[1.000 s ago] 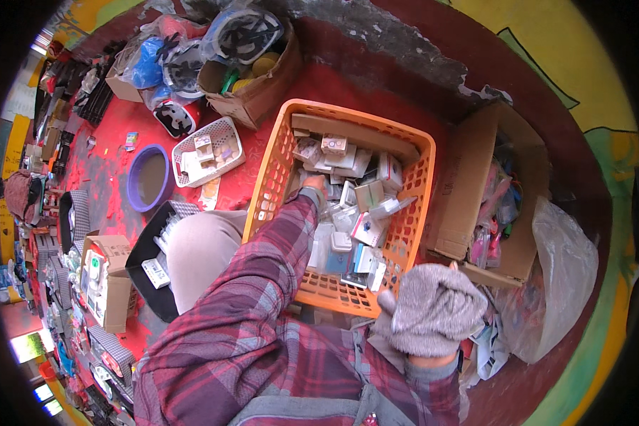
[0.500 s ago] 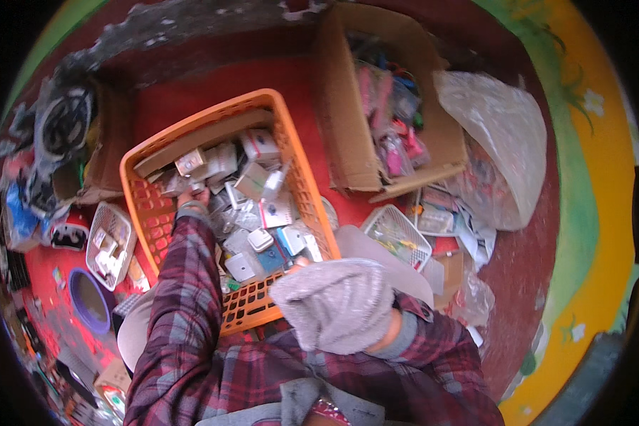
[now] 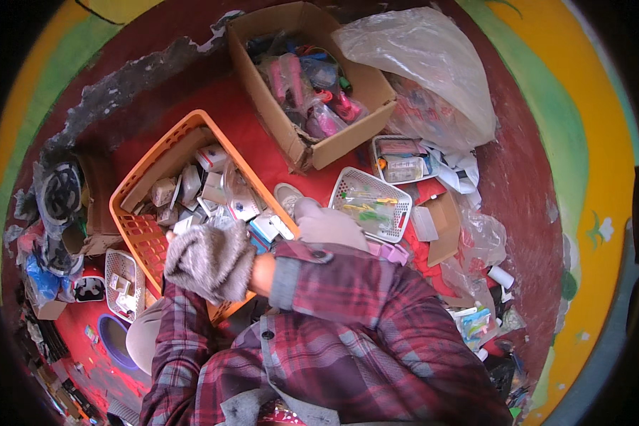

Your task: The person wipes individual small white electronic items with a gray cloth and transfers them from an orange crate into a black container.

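Note:
A fluffy grey cloth (image 3: 209, 263) covers most of my right hand (image 3: 263, 274), which grips it at the near end of the orange basket (image 3: 143, 238). Only the wrist and the back edge of that hand show. My left forearm (image 3: 183, 319) reaches up under the cloth, so my left hand and anything in it are hidden. A bit of fingertip peeks out at the cloth's left edge; whose hand it belongs to is unclear. Inside the basket lie several small white boxes (image 3: 211, 157) and clear plastic packs.
A cardboard box (image 3: 351, 148) of bagged pink and blue items stands beyond, beside a large clear plastic bag (image 3: 433, 64). White baskets sit right (image 3: 334, 202) and left (image 3: 113, 264). A purple bowl (image 3: 111, 348) and another cardboard box (image 3: 99, 202) are at left.
My right hand has moved left with the grey cloth, across to my left hand. My left hand has come back from among the small boxes. The view has turned.

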The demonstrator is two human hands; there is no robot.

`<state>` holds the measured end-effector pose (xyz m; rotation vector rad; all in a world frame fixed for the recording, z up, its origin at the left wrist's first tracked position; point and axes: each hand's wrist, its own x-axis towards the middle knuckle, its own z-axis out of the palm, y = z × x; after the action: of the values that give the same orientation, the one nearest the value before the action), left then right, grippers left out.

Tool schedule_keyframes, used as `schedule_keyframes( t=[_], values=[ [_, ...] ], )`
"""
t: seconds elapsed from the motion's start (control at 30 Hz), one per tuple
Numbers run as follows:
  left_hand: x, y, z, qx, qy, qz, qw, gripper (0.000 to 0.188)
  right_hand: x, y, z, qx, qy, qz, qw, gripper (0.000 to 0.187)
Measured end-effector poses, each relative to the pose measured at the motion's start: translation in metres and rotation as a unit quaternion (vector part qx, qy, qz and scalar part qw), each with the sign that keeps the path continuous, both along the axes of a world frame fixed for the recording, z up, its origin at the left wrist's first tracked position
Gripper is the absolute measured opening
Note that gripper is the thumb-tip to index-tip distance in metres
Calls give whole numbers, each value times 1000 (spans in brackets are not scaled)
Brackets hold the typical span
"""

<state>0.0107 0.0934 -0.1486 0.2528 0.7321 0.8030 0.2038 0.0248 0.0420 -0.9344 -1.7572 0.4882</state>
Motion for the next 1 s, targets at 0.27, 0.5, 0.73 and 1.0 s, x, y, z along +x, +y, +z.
schedule_keyframes(
  t=[0.27, 0.5, 0.73, 1.0],
  values=[
    [-53, 69, 75, 92, 213, 131, 964, 41, 5, 21, 0, -99, 92, -15, 991, 15],
    [-20, 17, 225, 291, 133, 99, 942, 32, 22, 27, 4, -197, 193, -31, 961, 21],
    [-9, -15, 224, 247, 57, 104, 962, 30, 29, 36, 19, -175, -12, -86, 981, 29],
    [22, -27, 199, 246, 126, 62, 959, 30, 3, 42, 5, -194, 76, -38, 977, 58]
  ],
)
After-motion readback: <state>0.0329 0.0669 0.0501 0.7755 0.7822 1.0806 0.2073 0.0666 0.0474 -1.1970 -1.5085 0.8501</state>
